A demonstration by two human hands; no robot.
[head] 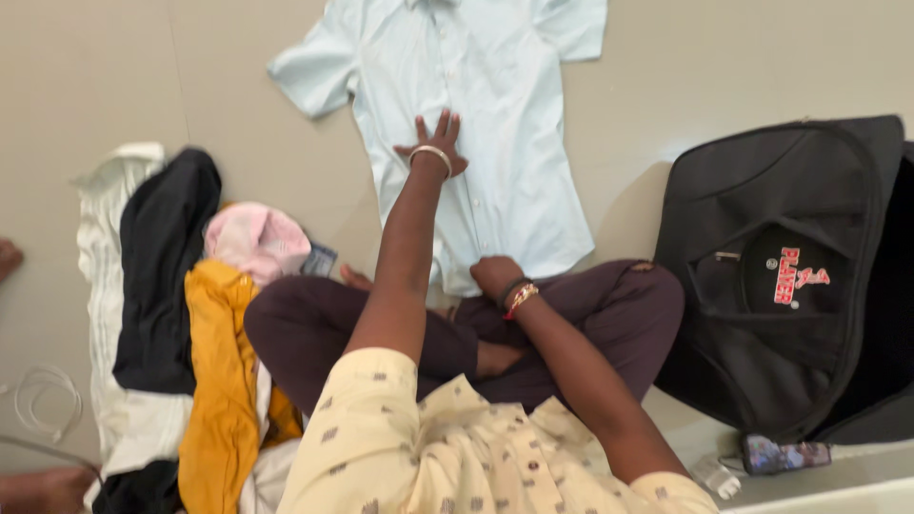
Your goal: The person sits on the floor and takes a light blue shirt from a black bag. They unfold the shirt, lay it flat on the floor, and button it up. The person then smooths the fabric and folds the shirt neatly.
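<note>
Shirt (476, 86), pale blue, upper centre on floor | my left grip (433, 148) flat, spread wide | right grip (495, 276) fisted on hem

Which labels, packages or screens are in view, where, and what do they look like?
Patch: front of the black bag at right; small, red and white.
Packet: on the floor below the bag; flat, oblong, dark with mixed colours.
Small card or packet: beside the pink cloth; bluish, mostly hidden.
No screens or signs.
</note>
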